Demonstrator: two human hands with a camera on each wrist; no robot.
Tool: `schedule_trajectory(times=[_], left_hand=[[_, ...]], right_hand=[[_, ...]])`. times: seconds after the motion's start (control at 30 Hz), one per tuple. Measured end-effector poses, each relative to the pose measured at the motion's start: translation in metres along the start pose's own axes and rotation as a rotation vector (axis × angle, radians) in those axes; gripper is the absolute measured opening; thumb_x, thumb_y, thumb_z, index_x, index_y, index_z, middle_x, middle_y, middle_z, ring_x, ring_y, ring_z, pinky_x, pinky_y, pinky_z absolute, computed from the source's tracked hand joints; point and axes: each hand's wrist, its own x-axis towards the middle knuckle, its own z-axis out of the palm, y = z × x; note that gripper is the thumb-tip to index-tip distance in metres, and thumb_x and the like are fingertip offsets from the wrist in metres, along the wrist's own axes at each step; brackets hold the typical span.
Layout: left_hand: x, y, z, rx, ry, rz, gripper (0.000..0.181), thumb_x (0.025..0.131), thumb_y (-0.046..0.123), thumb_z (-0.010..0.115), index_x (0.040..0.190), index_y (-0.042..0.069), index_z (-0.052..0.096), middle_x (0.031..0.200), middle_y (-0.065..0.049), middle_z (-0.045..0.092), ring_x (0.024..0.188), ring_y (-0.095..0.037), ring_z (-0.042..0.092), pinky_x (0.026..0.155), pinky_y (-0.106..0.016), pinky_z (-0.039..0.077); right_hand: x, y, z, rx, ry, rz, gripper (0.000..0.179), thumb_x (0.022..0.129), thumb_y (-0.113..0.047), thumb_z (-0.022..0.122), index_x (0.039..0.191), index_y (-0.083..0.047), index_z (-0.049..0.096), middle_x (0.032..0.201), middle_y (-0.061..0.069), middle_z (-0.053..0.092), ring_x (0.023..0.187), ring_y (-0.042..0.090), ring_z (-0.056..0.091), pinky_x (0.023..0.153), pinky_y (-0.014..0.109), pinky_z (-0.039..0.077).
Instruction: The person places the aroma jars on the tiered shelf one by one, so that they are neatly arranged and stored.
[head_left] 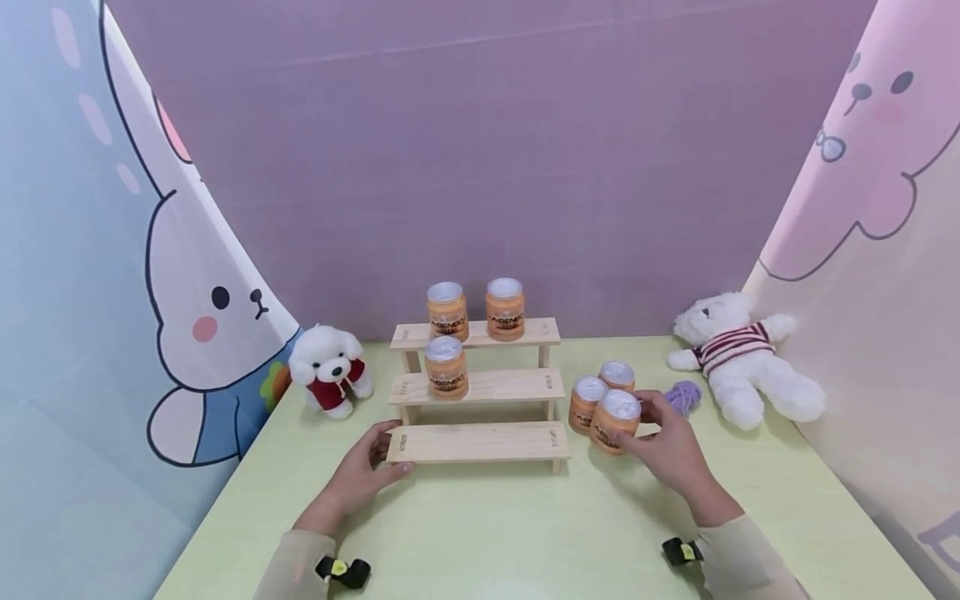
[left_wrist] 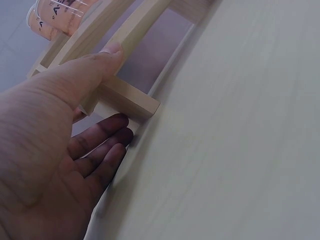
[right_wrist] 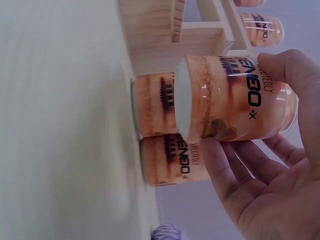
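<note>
A three-step wooden display stand stands mid-table. My left hand grips the left end of its lowest step; in the left wrist view the thumb lies on the board's front edge and the lower fingers curl loosely below. To the right of the stand, my right hand holds an orange can with a silvery lid, thumb and fingers on opposite sides. In the right wrist view the can's pale base shows above the table. Two matching cans stand close behind it.
Two orange cans stand on the top step and one can on the middle step. A white toy dog sits left; purple yarn and a white plush bear lie right. Fabric walls enclose the table.
</note>
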Motion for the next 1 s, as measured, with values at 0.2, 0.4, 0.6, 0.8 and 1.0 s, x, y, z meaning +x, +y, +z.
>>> schedule_trajectory(times=[0.2, 0.4, 0.6, 0.8, 1.0], left_hand=[[-0.001, 0.002, 0.001, -0.009, 0.005, 0.003, 0.075, 0.089, 0.024, 0.087, 0.152, 0.017, 0.048, 0.124, -0.009, 0.066, 0.116, -0.025, 0.063, 0.109, -0.051, 0.044], [0.0, -0.002, 0.001, -0.004, 0.003, 0.014, 0.075, 0.089, 0.024, 0.087, 0.152, 0.016, 0.047, 0.124, -0.01, 0.066, 0.116, -0.025, 0.063, 0.109, -0.052, 0.044], [0.001, -0.003, 0.001, -0.001, 0.004, 0.01, 0.075, 0.089, 0.024, 0.087, 0.152, 0.017, 0.047, 0.124, -0.009, 0.066, 0.116, -0.023, 0.063, 0.108, -0.05, 0.045], [0.0, -0.003, 0.001, -0.014, 0.005, 0.002, 0.074, 0.089, 0.022, 0.087, 0.151, 0.017, 0.047, 0.125, -0.01, 0.066, 0.116, -0.025, 0.063, 0.109, -0.051, 0.044], [-0.001, 0.0, 0.003, -0.015, 0.022, -0.014, 0.074, 0.09, 0.016, 0.085, 0.152, 0.013, 0.045, 0.127, -0.012, 0.066, 0.119, -0.03, 0.062, 0.11, -0.055, 0.042]], right_hand=[[0.002, -0.012, -0.006, 0.007, 0.019, -0.034, 0.062, 0.085, -0.015, 0.089, 0.137, -0.005, 0.057, 0.12, 0.015, 0.068, 0.106, 0.022, 0.062, 0.075, 0.028, 0.058], [0.006, -0.027, -0.012, 0.024, 0.021, -0.088, 0.063, 0.086, -0.014, 0.089, 0.139, -0.006, 0.056, 0.121, 0.013, 0.067, 0.104, 0.011, 0.061, 0.074, 0.027, 0.057], [0.013, -0.038, -0.015, 0.026, 0.018, -0.114, 0.061, 0.086, -0.012, 0.088, 0.138, -0.006, 0.057, 0.12, 0.012, 0.068, 0.103, 0.01, 0.062, 0.074, 0.027, 0.058], [0.021, -0.047, -0.015, 0.03, 0.024, -0.147, 0.06, 0.087, -0.011, 0.088, 0.138, -0.006, 0.058, 0.121, 0.012, 0.068, 0.104, 0.005, 0.061, 0.075, 0.025, 0.058], [0.029, -0.057, -0.011, 0.013, 0.042, -0.142, 0.06, 0.085, -0.014, 0.089, 0.137, -0.008, 0.059, 0.121, 0.011, 0.068, 0.105, 0.009, 0.062, 0.075, 0.026, 0.059]])
